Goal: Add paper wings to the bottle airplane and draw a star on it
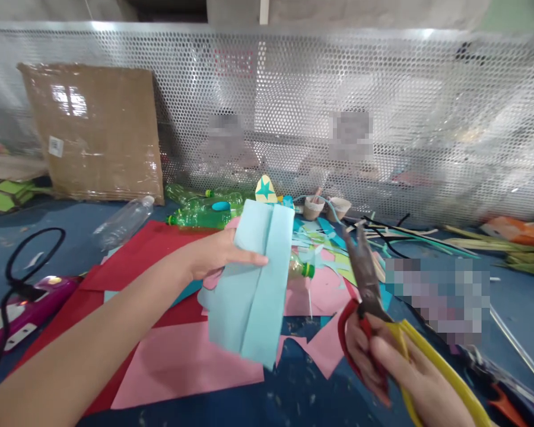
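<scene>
My left hand [222, 255] pinches a folded sheet of light blue paper [253, 302] near its upper part, with the thumb pressed along the fold. The paper is held upright above the work surface, in front of a green-capped bottle that is partly hidden. My right hand [396, 356] is closed around the red grips of a pair of scissors [368, 270]. The metal blades point up, to the right of the paper and apart from it; motion blurs them. A yellow band, perhaps part of the handle, runs along the right hand.
Red paper [142, 243] and pink paper [187, 367] lie beneath. Green bottles [204, 213], a clear bottle [124, 222], paper scraps and small cups [314, 207] stand or lie behind. A purple corded device [26, 311] sits left. Cardboard [93, 130] leans against a perforated metal panel [293, 77].
</scene>
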The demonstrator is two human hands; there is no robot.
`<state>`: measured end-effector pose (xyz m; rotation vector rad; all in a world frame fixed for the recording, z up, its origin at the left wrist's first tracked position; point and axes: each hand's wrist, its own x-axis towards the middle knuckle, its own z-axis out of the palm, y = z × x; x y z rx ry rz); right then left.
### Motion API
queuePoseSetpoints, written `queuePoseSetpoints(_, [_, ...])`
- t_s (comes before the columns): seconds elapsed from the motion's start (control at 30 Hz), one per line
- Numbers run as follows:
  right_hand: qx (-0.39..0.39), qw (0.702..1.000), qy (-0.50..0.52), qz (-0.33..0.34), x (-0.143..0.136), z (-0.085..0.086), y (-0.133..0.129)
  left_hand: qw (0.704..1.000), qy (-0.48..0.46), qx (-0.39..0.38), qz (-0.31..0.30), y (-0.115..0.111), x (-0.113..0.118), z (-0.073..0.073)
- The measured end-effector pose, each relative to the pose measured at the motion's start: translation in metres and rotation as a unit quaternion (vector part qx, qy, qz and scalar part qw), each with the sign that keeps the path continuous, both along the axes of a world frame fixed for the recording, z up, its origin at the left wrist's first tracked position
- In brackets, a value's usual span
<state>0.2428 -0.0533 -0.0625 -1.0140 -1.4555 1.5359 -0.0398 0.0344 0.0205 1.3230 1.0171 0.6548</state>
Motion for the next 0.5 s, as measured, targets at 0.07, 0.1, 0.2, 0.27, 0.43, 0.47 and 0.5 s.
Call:
queuePoseSetpoints(0.07, [0.024,1.0,-0.005,-0.009,-0.007,0.001,0.003,0.997,0.049,-0.006,-0.062,-0.01,0.01,-0.001])
queuePoseSetpoints(0.1, [0.035,0.999,-0.002,-0.013,-0.01,0.001,0.003,0.992,0.084,-0.002,-0.096,-0.016,0.016,-0.002])
queuePoseSetpoints(0.2, [0.013,0.999,0.026,-0.022,-0.015,-0.002,0.003,0.969,0.141,0.045,-0.199,-0.035,0.036,-0.011])
queuePoseSetpoints(0.27, [-0.024,0.998,0.015,-0.049,-0.014,-0.006,0.003,0.962,0.126,0.033,-0.238,-0.045,0.047,-0.021])
queuePoseSetpoints(0.43, [-0.024,0.981,0.0,-0.191,-0.005,-0.015,0.015,0.99,0.038,-0.043,-0.129,-0.05,0.059,-0.041])
queuePoseSetpoints(0.47, [-0.02,0.974,0.025,-0.223,-0.003,-0.014,0.018,0.995,0.02,-0.067,-0.075,-0.047,0.06,-0.042])
queuePoseSetpoints(0.5, [-0.015,0.966,0.052,-0.253,0.0,-0.012,0.022,0.995,0.002,-0.093,-0.022,-0.043,0.059,-0.043])
